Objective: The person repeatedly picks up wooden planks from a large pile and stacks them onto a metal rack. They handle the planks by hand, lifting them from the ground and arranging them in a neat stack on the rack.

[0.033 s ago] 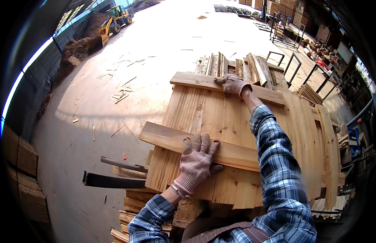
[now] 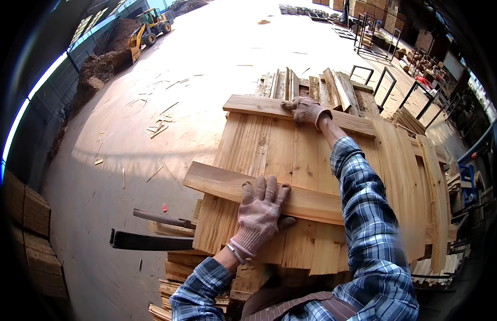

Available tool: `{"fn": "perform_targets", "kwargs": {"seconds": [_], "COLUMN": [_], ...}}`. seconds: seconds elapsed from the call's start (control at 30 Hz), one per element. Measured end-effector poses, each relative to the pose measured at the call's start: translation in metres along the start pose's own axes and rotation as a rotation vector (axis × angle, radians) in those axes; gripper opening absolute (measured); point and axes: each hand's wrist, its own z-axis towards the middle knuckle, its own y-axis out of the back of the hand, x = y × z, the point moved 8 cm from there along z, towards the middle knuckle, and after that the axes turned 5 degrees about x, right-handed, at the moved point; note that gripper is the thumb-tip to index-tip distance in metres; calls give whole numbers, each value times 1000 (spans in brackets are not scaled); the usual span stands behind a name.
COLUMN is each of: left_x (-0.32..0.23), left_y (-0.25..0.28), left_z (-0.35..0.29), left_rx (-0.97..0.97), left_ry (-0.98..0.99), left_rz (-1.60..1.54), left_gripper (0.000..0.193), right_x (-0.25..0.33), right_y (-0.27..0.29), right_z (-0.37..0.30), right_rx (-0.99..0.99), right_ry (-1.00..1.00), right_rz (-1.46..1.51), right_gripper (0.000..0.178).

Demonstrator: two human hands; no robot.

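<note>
My left hand, in a worn pinkish work glove, lies on the near crosswise board with its fingers stretched out and apart over the wood. Its thumb points right along the board's near edge. Farther off, my gloved right hand is bent around the far crosswise board, fingers curled over its top. Both boards rest across a layer of flat planks laid side by side. My right forearm passes over the planks' right part and hides some of them.
Another board lies at the right end. Rough planks are stacked beyond. Dark metal bars jut out left. Scraps litter the floor. A yellow wheel loader stands far left; metal frames stand at the right.
The view has shifted very slightly. Both hands and both crosswise boards stay in place.
</note>
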Motion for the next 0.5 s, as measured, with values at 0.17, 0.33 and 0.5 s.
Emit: {"fn": "perform_targets", "kwargs": {"seconds": [0.17, 0.33, 0.5], "left_x": [8, 12, 15], "left_y": [2, -2, -5], "left_z": [-9, -8, 21], "left_rx": [-14, -50, 150], "left_ry": [62, 85, 24], "left_rz": [2, 30, 104], "left_gripper": [77, 81, 93], "right_x": [37, 128, 193], "right_y": [28, 102, 135], "right_z": [-2, -126, -284], "right_rx": [108, 307, 182], "right_ry": [-286, -147, -42], "right_rz": [168, 672, 129], "right_gripper": [29, 78, 81]}}
